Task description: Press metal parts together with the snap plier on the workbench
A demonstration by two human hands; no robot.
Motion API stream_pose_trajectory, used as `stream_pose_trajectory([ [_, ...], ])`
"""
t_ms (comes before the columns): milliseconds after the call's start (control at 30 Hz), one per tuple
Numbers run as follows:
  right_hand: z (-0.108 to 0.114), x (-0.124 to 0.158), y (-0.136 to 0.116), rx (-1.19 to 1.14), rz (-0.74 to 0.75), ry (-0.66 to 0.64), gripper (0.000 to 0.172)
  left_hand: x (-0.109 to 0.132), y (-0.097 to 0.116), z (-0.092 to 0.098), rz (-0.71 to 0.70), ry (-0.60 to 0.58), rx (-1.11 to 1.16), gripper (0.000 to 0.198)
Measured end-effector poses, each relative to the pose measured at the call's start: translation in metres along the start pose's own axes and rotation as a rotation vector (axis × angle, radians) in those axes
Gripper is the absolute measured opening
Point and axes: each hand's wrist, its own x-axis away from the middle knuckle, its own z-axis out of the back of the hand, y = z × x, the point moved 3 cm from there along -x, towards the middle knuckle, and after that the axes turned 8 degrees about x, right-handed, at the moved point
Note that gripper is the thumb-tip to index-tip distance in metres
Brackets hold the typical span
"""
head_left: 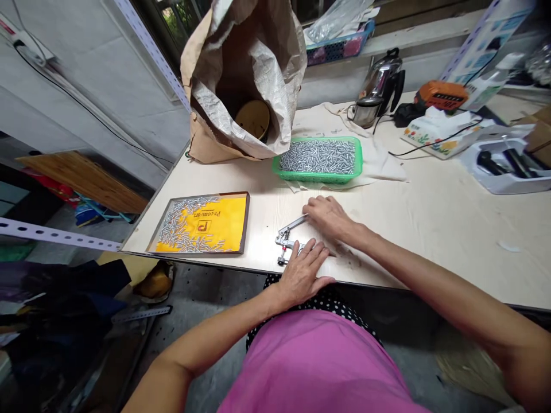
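Metal tool (287, 243) lies on the bench (408, 229), near its front edge. My left hand (303, 269) lies flat, fingers extended over the tool's lower part. My right hand (327, 217) curls at the end of its raised lever (295, 223); I cannot tell whether it grips. Shallow tray (246, 223) of small metal pins (171, 223) sits left; green basket (359, 158) of pins stands behind.

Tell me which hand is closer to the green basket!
The right hand, just in front of the green basket. The left hand is farther away, at the near edge of the table.
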Motion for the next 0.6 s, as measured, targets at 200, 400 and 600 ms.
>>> stream_pose_trajectory([
  [200,0.001,0.002,-0.074,-0.139,0.486,0.04,0.011,0.036,0.006,0.031,-0.137,0.046,0.078,0.034],
  [400,-0.01,-0.003,-0.084,-0.333,0.528,0.131,0.015,0.096,-0.078,0.129,0.409,0.303,-0.295,0.027],
  [600,0.023,-0.031,-0.04,-0.66,0.036,0.481,0.017,0.108,-0.147,0.162,0.697,0.011,-0.335,0.027],
])
